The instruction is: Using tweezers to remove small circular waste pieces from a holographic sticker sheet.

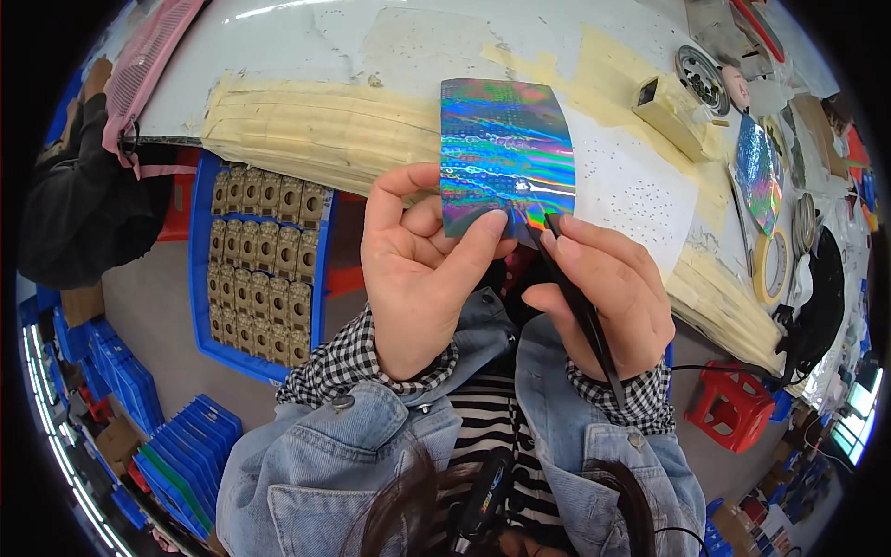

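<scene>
In my left hand point(422, 260) is a shiny holographic sticker sheet point(506, 139), blue with rainbow bands, pinched along its lower edge with the thumb in front. My right hand point(608, 288) grips black tweezers point(587, 320), whose tips touch or nearly touch the sheet's lower right part. Whether anything tiny sits between the tips, I cannot make out. Behind the sheet, a white paper point(640, 200) dotted with small dark specks lies on the table. The sheet hides part of that paper.
A blue tray point(200, 278) with rows of brown camouflage-patterned parts stands left, below the taped table edge point(306, 121). Rightward lie a yellowish box point(682, 116), a round dish point(703, 79), another holographic sheet point(759, 172) and a tape roll point(772, 267). A red stool point(730, 408) is lower right; another person point(83, 195) sits left.
</scene>
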The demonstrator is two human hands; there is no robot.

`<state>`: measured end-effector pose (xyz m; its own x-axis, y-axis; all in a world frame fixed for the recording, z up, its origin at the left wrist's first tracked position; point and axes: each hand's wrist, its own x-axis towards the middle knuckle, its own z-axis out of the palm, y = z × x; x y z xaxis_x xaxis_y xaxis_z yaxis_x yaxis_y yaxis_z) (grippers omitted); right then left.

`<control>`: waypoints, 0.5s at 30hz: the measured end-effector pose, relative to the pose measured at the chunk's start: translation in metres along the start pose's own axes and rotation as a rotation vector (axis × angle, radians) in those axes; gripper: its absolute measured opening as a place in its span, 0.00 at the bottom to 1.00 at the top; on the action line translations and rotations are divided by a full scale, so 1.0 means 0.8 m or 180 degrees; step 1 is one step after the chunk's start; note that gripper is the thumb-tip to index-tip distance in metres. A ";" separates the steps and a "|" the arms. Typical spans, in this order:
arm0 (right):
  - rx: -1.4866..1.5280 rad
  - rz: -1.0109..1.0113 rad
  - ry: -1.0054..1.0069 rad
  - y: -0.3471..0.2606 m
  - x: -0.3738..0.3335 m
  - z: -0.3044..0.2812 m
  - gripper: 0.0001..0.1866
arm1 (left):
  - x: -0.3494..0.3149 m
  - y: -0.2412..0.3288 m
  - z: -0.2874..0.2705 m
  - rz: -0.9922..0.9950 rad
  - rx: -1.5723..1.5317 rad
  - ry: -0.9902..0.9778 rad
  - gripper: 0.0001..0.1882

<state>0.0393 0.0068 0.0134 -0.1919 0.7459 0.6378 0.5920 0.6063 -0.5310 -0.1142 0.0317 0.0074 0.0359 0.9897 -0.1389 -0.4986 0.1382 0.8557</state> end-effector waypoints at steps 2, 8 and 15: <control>-0.0019 -0.0081 0.0029 -0.001 0.001 -0.004 0.23 | 0.000 0.000 0.001 0.0047 0.0007 -0.0075 0.23; 0.0119 -0.0187 -0.0011 0.004 0.002 -0.006 0.21 | -0.003 0.003 0.002 -0.0034 -0.0079 -0.0139 0.26; 0.0113 -0.0172 -0.0022 0.004 0.002 -0.008 0.20 | -0.004 0.002 0.005 -0.0051 -0.0071 -0.0130 0.27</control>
<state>0.0458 0.0083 0.0165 -0.2282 0.7137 0.6623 0.5526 0.6550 -0.5154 -0.1113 0.0289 0.0110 0.0792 0.9881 -0.1315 -0.5169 0.1536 0.8422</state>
